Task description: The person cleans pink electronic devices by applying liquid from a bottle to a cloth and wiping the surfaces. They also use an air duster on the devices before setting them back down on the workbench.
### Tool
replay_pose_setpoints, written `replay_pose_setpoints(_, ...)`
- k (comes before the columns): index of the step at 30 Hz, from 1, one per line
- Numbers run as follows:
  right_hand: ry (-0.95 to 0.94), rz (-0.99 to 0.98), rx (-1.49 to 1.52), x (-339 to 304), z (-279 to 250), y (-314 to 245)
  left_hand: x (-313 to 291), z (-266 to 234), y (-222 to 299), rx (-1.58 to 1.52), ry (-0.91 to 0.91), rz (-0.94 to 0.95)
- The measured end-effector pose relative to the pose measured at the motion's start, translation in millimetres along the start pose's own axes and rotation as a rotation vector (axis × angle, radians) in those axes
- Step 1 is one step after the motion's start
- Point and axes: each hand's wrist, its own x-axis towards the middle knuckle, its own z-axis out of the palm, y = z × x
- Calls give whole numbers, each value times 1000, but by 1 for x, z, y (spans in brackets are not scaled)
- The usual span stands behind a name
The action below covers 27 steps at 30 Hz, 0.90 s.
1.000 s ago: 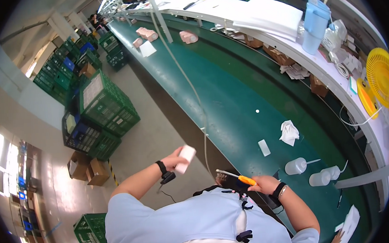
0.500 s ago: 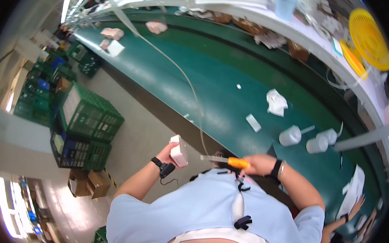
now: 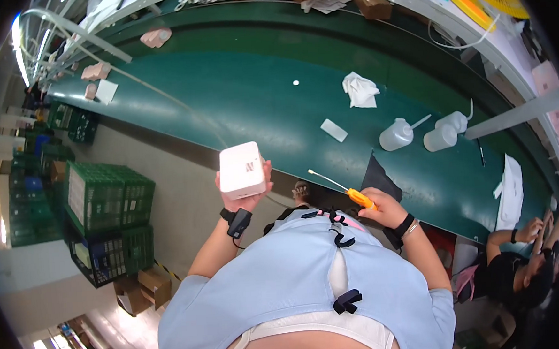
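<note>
My left hand (image 3: 247,199) holds a white rounded box-shaped device (image 3: 236,171) from below, fingers curled round its sides. A small grey dotted patch shows on the face turned up. To the right, my right hand (image 3: 385,209) is closed round the orange handle of a screwdriver (image 3: 360,198). Its thin metal shaft points up and left and ends in a small pale tip, apart from the device. Beside the right hand, a black triangular sheet (image 3: 380,176) lies at the bench edge.
The green bench (image 3: 250,106) holds a white block (image 3: 334,130), a crumpled white cloth (image 3: 360,91) and squeeze bottles (image 3: 397,135). A shelf post (image 3: 512,114) slants in at right. Green crates (image 3: 105,195) stand at left. A co-worker (image 3: 512,269) sits at lower right.
My left hand has raised the white device, and its broad face now shows. The screwdriver in my right hand has turned and moved right and up. The whole view has shifted.
</note>
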Motion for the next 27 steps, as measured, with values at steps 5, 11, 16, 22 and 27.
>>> replay_pose_setpoints(5, 283, -118, -59, -23, 16, -17, 39, 24, 4, 1318, 191, 257)
replay_pose_setpoints(11, 35, 205, -376, -18, 6, -41, 62, 42, -9, 2888, 89, 497)
replay_pose_setpoints(16, 24, 277, -506, -12, 1, -41, 72, 38, -11, 2942, 0, 289)
replay_pose_setpoints(22, 198, 276, -355, -47, 6, -13, 83, 19, -20, 2539, -15, -19)
replay_pose_setpoints(27, 1042, 221, -95, -108, 43, 55, 86, -9, -52, 897, 138, -415)
